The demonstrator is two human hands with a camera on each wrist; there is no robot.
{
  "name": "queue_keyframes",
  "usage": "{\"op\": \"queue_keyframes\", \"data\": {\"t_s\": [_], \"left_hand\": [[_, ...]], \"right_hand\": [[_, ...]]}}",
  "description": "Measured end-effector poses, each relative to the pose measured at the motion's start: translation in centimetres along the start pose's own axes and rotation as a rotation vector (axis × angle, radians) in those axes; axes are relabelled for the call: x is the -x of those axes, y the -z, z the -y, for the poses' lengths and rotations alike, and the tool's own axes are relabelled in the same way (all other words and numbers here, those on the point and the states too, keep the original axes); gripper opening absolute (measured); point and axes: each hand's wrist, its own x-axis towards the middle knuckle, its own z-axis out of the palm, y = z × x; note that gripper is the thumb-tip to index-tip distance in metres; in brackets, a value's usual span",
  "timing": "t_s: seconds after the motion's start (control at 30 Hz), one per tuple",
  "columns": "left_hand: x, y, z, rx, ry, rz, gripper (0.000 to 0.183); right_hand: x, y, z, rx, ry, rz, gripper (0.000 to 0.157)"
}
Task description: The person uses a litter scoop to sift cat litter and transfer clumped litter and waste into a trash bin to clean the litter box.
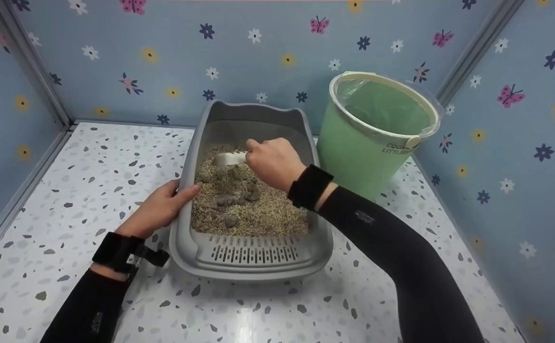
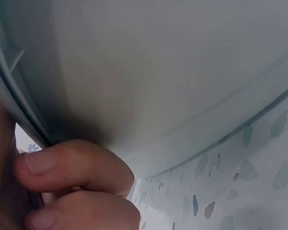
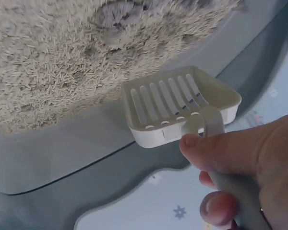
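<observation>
litter box (image 1: 258,270) on floor (image 1: 239,309) | litter (image 1: 277,212) in box | scoop (image 1: 230,159) over litter | bin (image 1: 354,147) at right | wall (image 1: 239,57) behind

One scoop (image 3: 149,139), one tray (image 1: 253,272) and one bin (image 1: 354,157) were counted; two hands (image 1: 156,212) (image 1: 276,163), two sleeves (image 1: 84,305) (image 1: 387,233), two wristbands (image 1: 111,250) (image 1: 311,186) and three walls (image 1: 5,85) (image 1: 239,57) (image 1: 506,181) were also seen.

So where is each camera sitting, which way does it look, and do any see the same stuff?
Head: on the person's head, looking forward and down at the gray litter box and green bin; the left hand, right hand and black sleeves show.
Left wrist: on that wrist, looking at the litter box's outside and speckled floor; part of the left hand shows.
Right wrist: on that wrist, looking at the scoop and litter; part of the right hand shows.
Shared: head and right wrist both see the scoop and litter.
</observation>
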Motion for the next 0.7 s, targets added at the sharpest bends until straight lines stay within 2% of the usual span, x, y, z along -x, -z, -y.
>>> {"op": "queue_keyframes", "data": {"t_s": [0.2, 0.33, 0.5, 0.7], "left_hand": [[-0.2, -0.1, 0.1, 0.005, 0.004, 0.001, 0.093], [-0.2, -0.1, 0.1, 0.015, 0.001, 0.010, 0.094], [0.0, 0.0, -0.1, 0.026, 0.002, 0.011, 0.094], [0.0, 0.1, 0.0, 0.001, -0.005, 0.007, 0.097]], "right_hand": [[-3.5, -1.4, 2.1, 0.056, 0.002, 0.067, 0.035], [-3.8, -1.8, 3.0, 0.050, 0.032, 0.105, 0.032], [-1.7, -1.2, 2.7, -0.015, 0.105, 0.081, 0.025], [2.5, 1.1, 1.9, -0.064, 0.189, 0.095, 0.026]]}}
